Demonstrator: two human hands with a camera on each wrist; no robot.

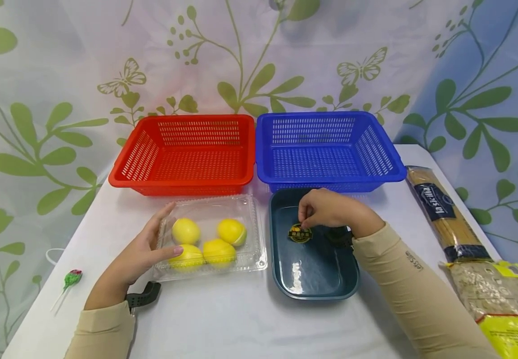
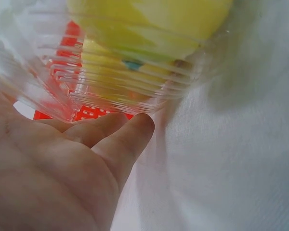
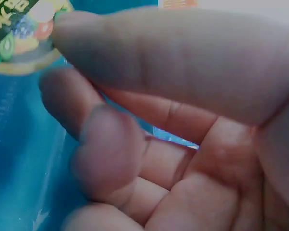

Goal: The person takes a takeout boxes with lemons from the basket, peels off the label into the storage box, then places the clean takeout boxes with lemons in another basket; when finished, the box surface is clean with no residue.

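Note:
A clear plastic clamshell box (image 1: 259,249) holding several yellow lemons (image 1: 186,231) lies on the table. My left hand (image 1: 139,254) rests at its left side, fingers straight along the edge and thumb stretched over the lid. In the left wrist view, those fingers (image 2: 123,139) extend beside the ribbed plastic wall. Over a dark teal tray (image 1: 317,279), my right hand (image 1: 328,209) pinches a black-and-gold fruit label (image 1: 301,233) by its edge. The right wrist view shows the label's printed fruit beside the thumb tip; the exact contact is partly hidden.
Behind stand a red basket (image 1: 182,187) and a blue basket (image 1: 331,182), side by side. A noodle packet (image 1: 447,214) and a yellow-labelled bag (image 1: 497,299) lie at the right edge. A wrapped lollipop (image 1: 71,279) lies at the left.

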